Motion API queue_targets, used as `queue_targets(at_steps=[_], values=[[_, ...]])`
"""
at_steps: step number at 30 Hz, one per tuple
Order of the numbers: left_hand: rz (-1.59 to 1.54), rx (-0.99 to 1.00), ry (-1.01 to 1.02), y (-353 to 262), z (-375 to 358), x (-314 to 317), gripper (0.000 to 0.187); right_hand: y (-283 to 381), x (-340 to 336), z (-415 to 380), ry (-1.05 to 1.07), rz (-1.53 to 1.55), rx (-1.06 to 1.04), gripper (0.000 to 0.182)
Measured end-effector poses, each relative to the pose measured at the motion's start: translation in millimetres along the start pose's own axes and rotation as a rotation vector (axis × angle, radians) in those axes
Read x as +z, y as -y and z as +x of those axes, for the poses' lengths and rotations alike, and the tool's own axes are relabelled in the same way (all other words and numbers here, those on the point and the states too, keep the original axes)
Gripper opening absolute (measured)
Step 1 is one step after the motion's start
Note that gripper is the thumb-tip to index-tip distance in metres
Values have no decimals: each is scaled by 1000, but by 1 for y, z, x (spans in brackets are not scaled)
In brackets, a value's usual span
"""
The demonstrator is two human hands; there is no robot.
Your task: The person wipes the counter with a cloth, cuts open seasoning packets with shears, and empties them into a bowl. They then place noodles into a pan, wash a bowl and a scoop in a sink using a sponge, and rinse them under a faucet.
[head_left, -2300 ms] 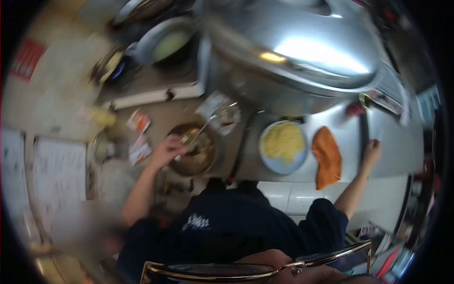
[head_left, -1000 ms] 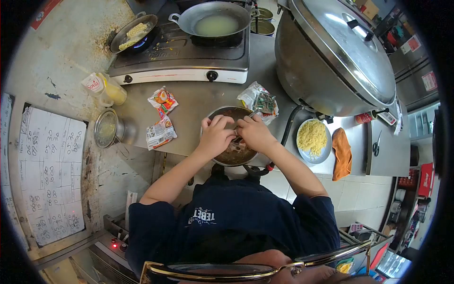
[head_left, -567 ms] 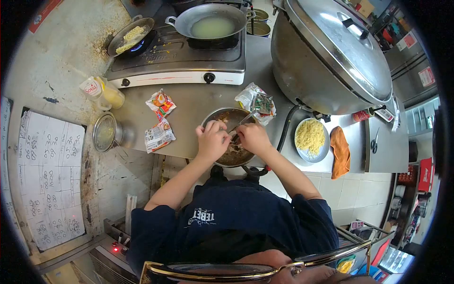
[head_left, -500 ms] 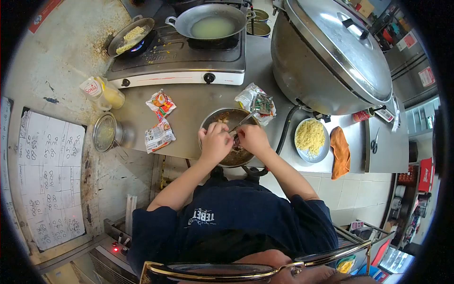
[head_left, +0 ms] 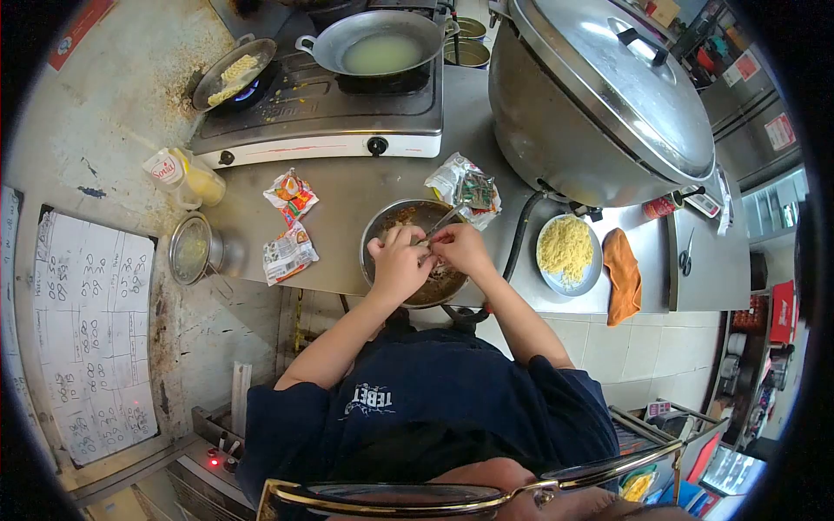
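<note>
Both of my hands meet over a round metal bowl (head_left: 372,260) with brown contents inside. My left hand (head_left: 401,262) has its fingers pinched together above the bowl's middle. Opposite it, my right hand (head_left: 460,249) is pinched too, fingertips nearly touching the left's. Between them is what looks like a small sachet (head_left: 424,243), mostly covered by the fingers. A spoon (head_left: 445,219) leans in the bowl, its handle over the far right rim. Just beyond lies an opened noodle wrapper (head_left: 447,176) with dark green sachets (head_left: 476,190) on it.
Two torn wrappers (head_left: 291,252) lie left of the bowl. A plate of noodles (head_left: 565,247) and an orange cloth (head_left: 622,278) are at right. Behind are a lit gas stove (head_left: 321,113) with two pans, and a large rice cooker (head_left: 599,113). A strainer (head_left: 193,247) stands left; scissors (head_left: 686,260) lie right.
The view has shifted slightly, so the counter items appear a little further left. My hands remain pinched together over the bowl, with only a small movement of the fingers.
</note>
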State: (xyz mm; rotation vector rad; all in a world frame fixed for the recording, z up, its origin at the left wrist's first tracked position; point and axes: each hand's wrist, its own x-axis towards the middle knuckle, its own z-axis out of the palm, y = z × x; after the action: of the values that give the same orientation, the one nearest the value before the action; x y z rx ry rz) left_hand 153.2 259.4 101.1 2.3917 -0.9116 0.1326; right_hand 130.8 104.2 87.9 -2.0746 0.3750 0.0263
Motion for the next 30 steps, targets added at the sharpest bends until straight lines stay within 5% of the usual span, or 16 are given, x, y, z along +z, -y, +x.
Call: queue_targets(at_steps=[3, 5, 6, 8, 18, 20, 25, 30], values=[[55, 56, 62, 5, 3, -7, 8, -5, -8, 0, 208, 294, 149, 18], [38, 67, 29, 11, 2, -4, 6, -3, -16, 1, 253, 1, -213, 18], [21, 77, -4, 13, 2, -2, 4, -1, -19, 2, 251, 0, -213, 18], [9, 76, 12, 16, 2, -3, 4, 3, -21, 1, 196, -189, -312, 17], [117, 13, -50, 14, 6, 3, 3, 0, 17, -18, -115, -148, -227, 12], [84, 0, -42, 16, 5, 1, 3, -6, 13, -18, 18, 75, -259, 15], [-49, -10, 12, 18, 2, 2, 3, -16, 2, 0, 168, 31, -227, 22], [-120, 46, 22, 23, 6, 1, 4, -17, -2, 13, 202, -99, -549, 19]])
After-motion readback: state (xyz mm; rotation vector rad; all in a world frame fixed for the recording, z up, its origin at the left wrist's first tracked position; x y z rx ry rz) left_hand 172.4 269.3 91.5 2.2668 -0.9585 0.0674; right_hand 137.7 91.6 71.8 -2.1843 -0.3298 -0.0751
